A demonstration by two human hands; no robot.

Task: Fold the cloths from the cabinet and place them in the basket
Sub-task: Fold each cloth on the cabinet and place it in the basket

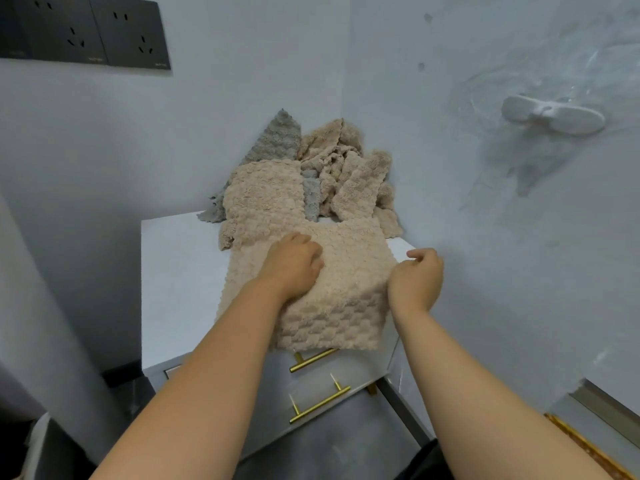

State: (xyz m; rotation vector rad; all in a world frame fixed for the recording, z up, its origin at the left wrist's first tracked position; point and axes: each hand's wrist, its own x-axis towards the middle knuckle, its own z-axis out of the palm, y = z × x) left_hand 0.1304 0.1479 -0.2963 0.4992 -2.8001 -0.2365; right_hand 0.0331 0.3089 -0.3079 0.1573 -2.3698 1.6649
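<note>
On the cabinet, your left hand dug curled fingers into the beige cloth. Right hand sat at its edge, grip unclear.

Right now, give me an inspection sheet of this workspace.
Surface: white cabinet top, set in a wall corner.
Job's things: beige cloth spread flat, overhanging the front; unfolded cloth pile behind it; basket not seen.
Clutter: nothing seen.
Grippers: left hand grips the cloth's middle; right hand curled at its right edge, grip unclear.
Cables: nothing seen.
Surroundings: wall sockets upper left; white wall hook right; brass drawer handles below.
</note>
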